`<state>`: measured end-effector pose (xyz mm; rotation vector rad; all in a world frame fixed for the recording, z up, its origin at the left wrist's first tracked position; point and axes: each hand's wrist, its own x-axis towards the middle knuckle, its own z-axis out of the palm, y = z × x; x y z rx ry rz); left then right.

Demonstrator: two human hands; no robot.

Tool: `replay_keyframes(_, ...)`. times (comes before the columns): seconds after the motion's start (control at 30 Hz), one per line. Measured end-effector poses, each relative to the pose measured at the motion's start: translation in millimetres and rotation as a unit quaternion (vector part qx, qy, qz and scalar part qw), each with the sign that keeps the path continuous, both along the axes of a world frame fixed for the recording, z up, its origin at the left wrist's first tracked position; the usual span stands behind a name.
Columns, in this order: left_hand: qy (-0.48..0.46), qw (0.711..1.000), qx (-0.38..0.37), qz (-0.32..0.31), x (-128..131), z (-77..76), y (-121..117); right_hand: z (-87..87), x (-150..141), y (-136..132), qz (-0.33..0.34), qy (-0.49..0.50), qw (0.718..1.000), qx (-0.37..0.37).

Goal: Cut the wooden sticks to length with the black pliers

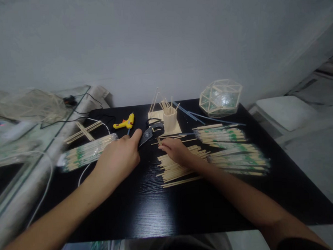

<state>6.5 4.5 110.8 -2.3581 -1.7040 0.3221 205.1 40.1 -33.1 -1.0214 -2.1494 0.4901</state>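
Left hand (121,153) clasps dark cutters (148,134) over the black tabletop (147,209); right hand (175,149) pinches a wooden stick (159,141), its far end at the cutters' blades. Loose sticks (180,166) lie by the right hand. Farther back sit a yellow glue gun (125,122) and a stick-filled cup (170,122).

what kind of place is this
Probably a small craft workspace, perhaps at home: a black table against a plain wall carries a yellow glue gun, loose wooden sticks and a faceted geometric frame.
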Motion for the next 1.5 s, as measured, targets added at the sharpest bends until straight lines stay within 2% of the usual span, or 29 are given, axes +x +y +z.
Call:
replay_keyframes(0.23,-0.006,1.0,0.001,-0.002,0,0.3,2,-2.1,0,2,0.001,0.006,1.0,-0.011)
replay_keyframes(0.37,-0.042,0.999,0.013,-0.006,-8,-2.0,4,9.7,12,11,0.027,-0.001,0.999,-0.034)
replay_keyframes(0.53,-0.161,0.986,0.054,0.001,-27,-14.5,11,35.8,44,25,0.027,0.021,0.987,-0.157)
replay_keyframes(0.67,-0.268,0.959,0.086,0.037,-41,-35.2,20,44.2,58,28,0.015,-0.051,0.971,-0.235)
replay_keyframes(0.8,-0.338,0.937,0.075,0.04,-42,-57.4,24,39.3,50,23,-0.022,-0.114,0.976,-0.184)
replay_keyframes(1.0,-0.434,0.9,0.017,0.029,-24,-79.0,17,30.9,36,17,-0.015,-0.147,0.979,-0.139)
replay_keyframes(1.13,-0.444,0.895,-0.018,0.033,-20,-85.9,11,25.2,35,18,-0.004,-0.161,0.98,-0.117)
replay_keyframes(1.33,-0.456,0.89,-0.025,0.007,-27,-91.0,6,14.0,34,20,0.005,-0.174,0.98,-0.094)
replay_keyframes(1.5,-0.456,0.889,-0.04,-0.019,-26,-93.8,3,20.5,31,15,-0.018,-0.138,0.988,-0.073)
